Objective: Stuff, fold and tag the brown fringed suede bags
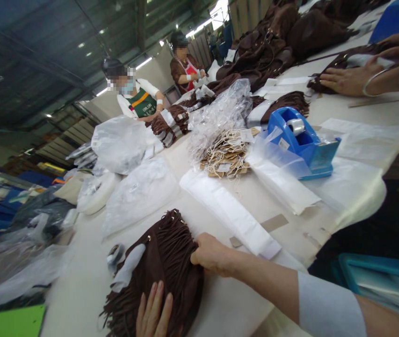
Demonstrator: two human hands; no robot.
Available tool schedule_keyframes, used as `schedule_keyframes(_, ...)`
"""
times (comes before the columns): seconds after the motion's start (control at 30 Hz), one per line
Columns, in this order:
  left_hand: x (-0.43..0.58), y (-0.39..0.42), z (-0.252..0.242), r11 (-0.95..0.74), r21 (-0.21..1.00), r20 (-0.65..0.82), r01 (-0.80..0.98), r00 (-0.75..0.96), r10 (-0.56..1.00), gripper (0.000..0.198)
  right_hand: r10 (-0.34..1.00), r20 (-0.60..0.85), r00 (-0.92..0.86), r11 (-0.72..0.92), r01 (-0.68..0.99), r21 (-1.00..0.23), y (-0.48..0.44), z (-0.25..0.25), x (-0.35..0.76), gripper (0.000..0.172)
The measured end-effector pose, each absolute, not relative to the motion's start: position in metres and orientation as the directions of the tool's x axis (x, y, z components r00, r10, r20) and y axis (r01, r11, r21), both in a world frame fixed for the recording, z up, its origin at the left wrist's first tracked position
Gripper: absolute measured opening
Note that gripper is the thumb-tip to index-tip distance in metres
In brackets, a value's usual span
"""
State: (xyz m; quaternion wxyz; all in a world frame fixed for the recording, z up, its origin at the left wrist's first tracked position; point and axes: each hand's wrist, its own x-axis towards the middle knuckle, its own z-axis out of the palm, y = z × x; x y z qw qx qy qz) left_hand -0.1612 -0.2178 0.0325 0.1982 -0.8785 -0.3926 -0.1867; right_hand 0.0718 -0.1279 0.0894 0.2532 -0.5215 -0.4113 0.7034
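A brown fringed suede bag [164,262] lies on the white table [80,285] right in front of me. My left hand [154,312] rests flat on its near part, fingers stretched out. My right hand [212,255] is closed on the bag's right edge, fingers curled into the fringe. A white wrapped strap piece and a metal ring [117,255] lie at the bag's left side.
A blue tape dispenser [302,142], clear plastic bags [139,192], white paper sleeves [230,213] and a pile of string tags [225,157] lie beyond. Another person's hands [346,77] work at the upper right; two people stand at the far end. More brown bags [276,37] are heaped behind.
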Motion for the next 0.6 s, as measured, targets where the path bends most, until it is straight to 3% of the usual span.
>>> schedule_keyframes(0.13, -0.166, -0.221, 0.03, -0.623, -0.231, 0.453, 0.747, 0.65, 0.611, 0.073, 0.8, -0.51, -0.317, -0.529, 0.029, -0.848, -0.13, 0.082, 0.071, 0.013)
schedule_keyframes(0.3, -0.163, -0.226, 0.031, -0.623, -0.232, 0.401, 0.747, 0.657, 0.639, 0.07, 0.842, -0.448, -0.302, -0.439, 0.099, -0.893, -0.136, 0.081, 0.083, 0.012)
schedule_keyframes(0.6, -0.145, -0.23, 0.036, -0.613, -0.157, 0.447, 0.774, 0.609, 0.655, 0.062, 0.821, -0.403, -0.404, -0.433, 0.02, -0.901, -0.147, 0.083, 0.072, 0.023)
